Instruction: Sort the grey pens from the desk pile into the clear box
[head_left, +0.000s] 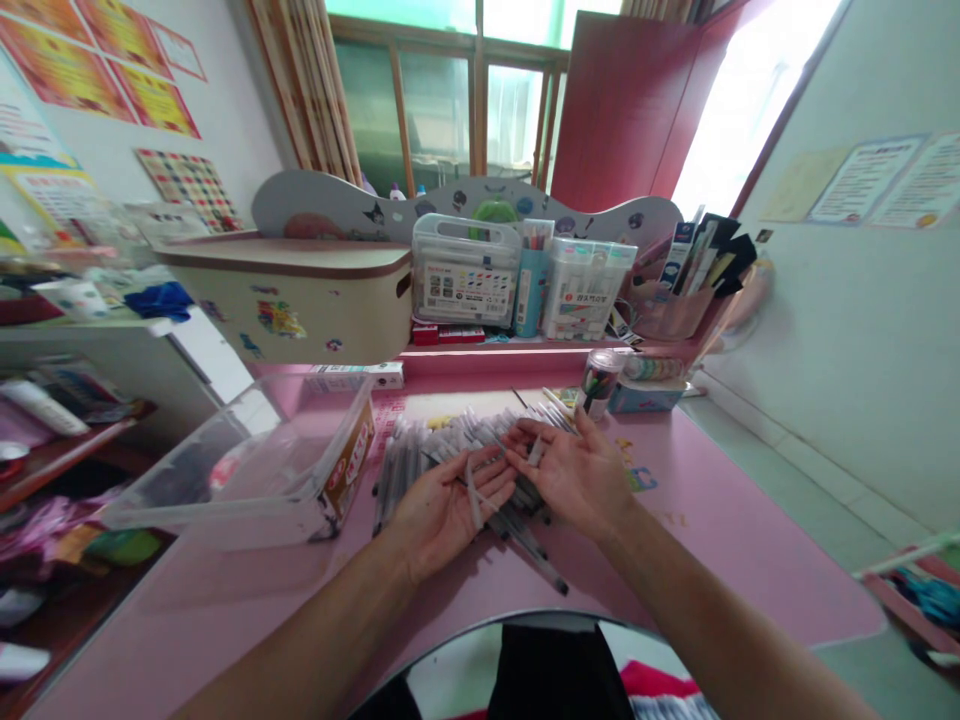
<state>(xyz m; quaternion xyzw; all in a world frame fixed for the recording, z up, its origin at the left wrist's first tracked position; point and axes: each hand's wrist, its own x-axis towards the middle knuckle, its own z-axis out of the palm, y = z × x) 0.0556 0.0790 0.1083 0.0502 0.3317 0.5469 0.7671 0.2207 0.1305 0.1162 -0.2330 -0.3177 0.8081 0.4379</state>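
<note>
My left hand (450,515) is palm up with its fingers stretched out. A thin pale strip (474,495) lies across its fingers; I cannot tell whether it is a band or a piece of tape. My right hand (581,475) faces it, palm turned up and fingers spread, with the fingertips of both hands close together. A small whitish piece (535,452) shows against the right fingers. Under and behind the hands lies a heap of clear-barrelled pens (405,465), partly hidden by them. Several loose pens (536,550) point toward me on the pink desk (697,540).
A clear plastic box (247,520) stands on the left. On the right are a clear jar of pens (600,380) and a blue box (646,395). The shelf behind carries a lidded cream bin (300,300), a marker case (465,275) and a pink pen holder (667,308).
</note>
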